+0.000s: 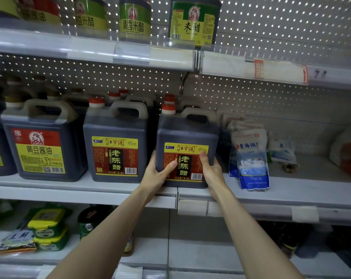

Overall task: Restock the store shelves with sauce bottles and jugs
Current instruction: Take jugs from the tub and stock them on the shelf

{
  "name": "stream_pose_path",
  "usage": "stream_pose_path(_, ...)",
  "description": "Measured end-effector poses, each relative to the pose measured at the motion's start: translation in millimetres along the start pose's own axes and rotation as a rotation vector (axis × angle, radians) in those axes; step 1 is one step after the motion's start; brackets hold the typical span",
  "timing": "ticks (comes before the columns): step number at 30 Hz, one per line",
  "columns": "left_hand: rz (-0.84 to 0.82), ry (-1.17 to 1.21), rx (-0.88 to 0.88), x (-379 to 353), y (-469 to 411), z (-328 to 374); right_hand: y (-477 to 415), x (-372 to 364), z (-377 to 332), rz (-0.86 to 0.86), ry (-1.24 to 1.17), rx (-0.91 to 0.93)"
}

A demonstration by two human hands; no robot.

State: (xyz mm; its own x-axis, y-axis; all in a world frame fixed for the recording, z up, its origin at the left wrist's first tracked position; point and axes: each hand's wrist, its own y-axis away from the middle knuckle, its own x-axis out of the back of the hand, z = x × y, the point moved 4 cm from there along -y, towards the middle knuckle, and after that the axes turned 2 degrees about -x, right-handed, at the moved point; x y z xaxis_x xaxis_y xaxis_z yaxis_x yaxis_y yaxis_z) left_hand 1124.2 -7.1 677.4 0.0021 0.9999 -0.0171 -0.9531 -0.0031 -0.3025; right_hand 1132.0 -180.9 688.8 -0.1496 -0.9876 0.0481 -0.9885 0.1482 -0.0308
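While both thumbs lie flat on the yellow-and-red label point(185, 151) and the other fingers curl round the sides, the left hand point(159, 176) and the right hand point(211, 171) clasp the lower half of a dark vinegar jug point(187, 131). It stands upright at the front edge of the middle shelf point(90, 191), just beside a matching jug point(115, 135) on its left, with salt bags point(251, 158) near on its right.

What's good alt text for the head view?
The left hand and right hand grip a dark vinegar jug at the front edge of the middle shelf. A matching jug stands to its left, blue-and-white bags to its right.
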Motion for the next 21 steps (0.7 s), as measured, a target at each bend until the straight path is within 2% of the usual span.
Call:
stream_pose_path(12, -0.026, -0.047, 0.106, 6.2, 10.3, 22.0, 21.2, 6.5, -16.1, -0.014, 0.04, 0.003)
stream_pose_path(21, -0.08, -0.097, 0.134, 27.1, 53.9, 106.4, 90.7, 7.8, -78.0, 0.093, 0.081, 0.08)
